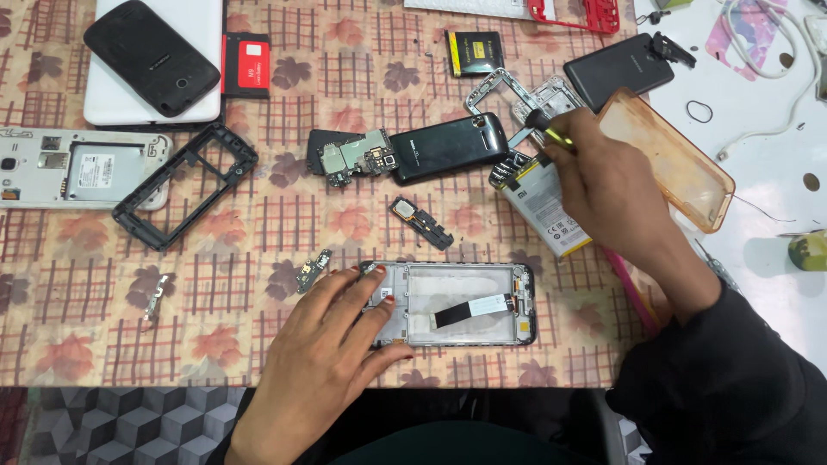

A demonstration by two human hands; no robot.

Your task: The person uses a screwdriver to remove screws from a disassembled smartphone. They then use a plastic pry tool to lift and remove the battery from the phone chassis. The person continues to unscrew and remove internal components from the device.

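Cluttered tablecloth (258,258); left hand (332,344) pins phone frame (465,306) near edge.

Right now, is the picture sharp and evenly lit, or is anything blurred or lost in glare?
Head view: light is soft and even, shadows faint; the opened phone frame under the left hand is sharp. The right hand and its screwdriver look slightly soft. The white surface at right is bright, nearly washed out. Mild wide-angle bending at the edges.

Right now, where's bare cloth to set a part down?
Free: between black frame and opened phone, around small board; also lower left beyond the left hand. Crowded: top centre around circuit board, black phone, battery, right hand.
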